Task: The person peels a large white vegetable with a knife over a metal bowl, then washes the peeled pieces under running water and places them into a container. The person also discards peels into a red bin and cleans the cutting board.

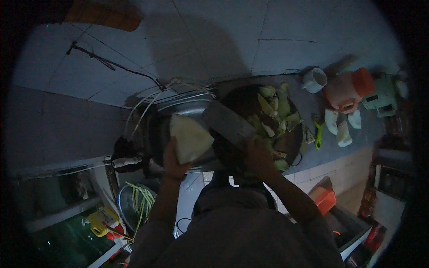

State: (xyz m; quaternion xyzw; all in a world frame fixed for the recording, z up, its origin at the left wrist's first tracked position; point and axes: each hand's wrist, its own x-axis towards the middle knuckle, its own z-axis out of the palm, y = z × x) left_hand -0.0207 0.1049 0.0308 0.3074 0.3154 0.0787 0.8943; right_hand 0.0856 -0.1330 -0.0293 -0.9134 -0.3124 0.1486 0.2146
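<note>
My left hand [175,164] grips a large pale wedge of peeled melon or gourd [189,138] over a metal sink [184,105]. In my right hand [259,155] is a cleaver [228,125], its broad blade pointing up and left between the wedge and a dark round board [291,144]. Green and pale peelings [268,107] lie scattered over the board's right part. The cleaver's handle is hidden in my fingers. The light is dim.
Right of the board on the counter [308,160] lie a green peeler [318,135] and pale cut pieces [343,134]. Behind them stand a white mug [315,80], a reddish jug [345,90] and a green jug [382,95]. A metal basin [123,197] holds long green beans [142,197] at lower left.
</note>
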